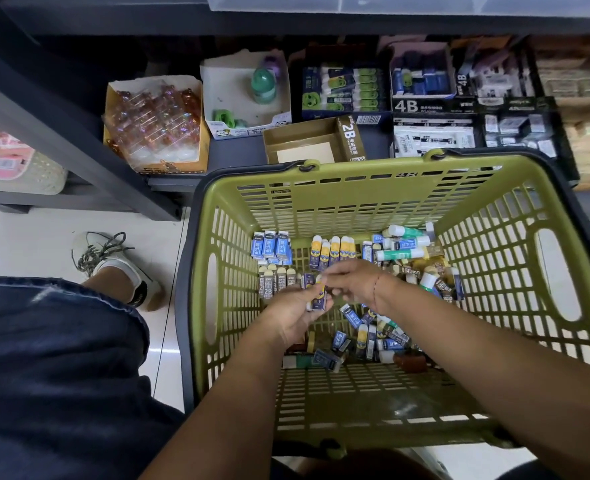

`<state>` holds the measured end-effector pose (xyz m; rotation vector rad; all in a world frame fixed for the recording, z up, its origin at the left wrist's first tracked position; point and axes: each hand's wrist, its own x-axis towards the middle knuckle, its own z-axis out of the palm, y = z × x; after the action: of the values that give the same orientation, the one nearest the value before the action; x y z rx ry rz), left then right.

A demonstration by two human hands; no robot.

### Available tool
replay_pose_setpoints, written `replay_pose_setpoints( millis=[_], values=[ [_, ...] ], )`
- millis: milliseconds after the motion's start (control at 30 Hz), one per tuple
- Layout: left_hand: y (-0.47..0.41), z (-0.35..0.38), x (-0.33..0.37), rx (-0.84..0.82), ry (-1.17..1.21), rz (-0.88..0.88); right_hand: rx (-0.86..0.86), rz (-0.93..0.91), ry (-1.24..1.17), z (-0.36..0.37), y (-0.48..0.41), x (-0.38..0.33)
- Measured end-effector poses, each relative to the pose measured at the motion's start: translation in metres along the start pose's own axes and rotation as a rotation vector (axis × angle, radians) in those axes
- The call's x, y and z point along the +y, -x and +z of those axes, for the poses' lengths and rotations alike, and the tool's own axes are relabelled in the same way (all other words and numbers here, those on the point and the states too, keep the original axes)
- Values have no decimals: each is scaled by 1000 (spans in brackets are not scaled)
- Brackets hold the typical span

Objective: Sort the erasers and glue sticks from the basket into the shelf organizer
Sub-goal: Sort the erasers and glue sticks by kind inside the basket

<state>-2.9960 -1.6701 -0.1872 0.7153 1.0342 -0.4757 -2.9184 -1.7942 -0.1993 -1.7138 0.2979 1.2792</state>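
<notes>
Green plastic lattice forms the basket (373, 199). Over its middle, the left hand (291, 318) grips a yellow-and-navy sleeved eraser (318, 299) by its long sides. The right hand (354, 282) curls its fingers at the eraser's upper end, but blur hides whether they pinch it or only touch. Sorted rows of erasers (272, 247) line the basket's far floor, glue sticks (404, 242) lie toward its far right corner, and a loose heap sits beneath the wrists. Just beyond the far rim an open 2B box (304, 147) stands on the shelf. Such an eraser should be light, firm and slightly grippy. Its paper sleeve may slide, so pinching across the broad faces looks safest.
</notes>
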Motion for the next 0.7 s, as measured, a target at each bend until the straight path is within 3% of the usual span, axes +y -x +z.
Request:
replay_pose_setpoints(
  millis=[167,300,467,700],
  values=[
    [1,4,0,77,14,10,62,41,-176,-16,1,-2],
    [-1,4,3,183,-168,122,406,-46,-139,-48,-14,-11],
    [-15,16,12,317,-659,324,596,-157,120,-48,-40,-14],
    [-23,24,10,254,-708,247,673,-178,321,-38,-47,-7]
  ],
)
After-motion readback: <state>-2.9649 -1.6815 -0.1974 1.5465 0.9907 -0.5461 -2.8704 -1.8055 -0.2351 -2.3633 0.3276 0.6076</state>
